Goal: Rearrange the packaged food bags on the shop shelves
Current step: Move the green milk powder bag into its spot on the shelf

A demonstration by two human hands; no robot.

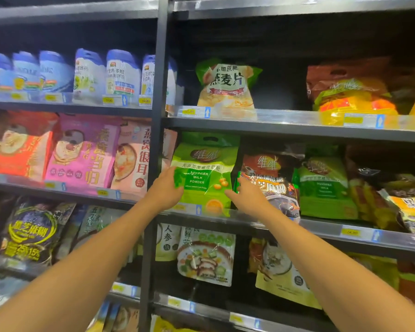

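Hands flank soybean milk powder bag (205,178): left hand (164,188) grips its edge, right hand (247,197) touches loosely, probably squaring it on shelf (297,224).

From green bag (205,173): upper shelf (285,121) free at 1 o'clock; post (157,140) blocks 9, brown bag (271,164) blocks 3.

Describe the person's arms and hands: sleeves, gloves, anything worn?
The left arm and right arm are bare to the frame edge, no sleeve in view. The left hand and right hand wear no gloves; no watch, ring or band visible.
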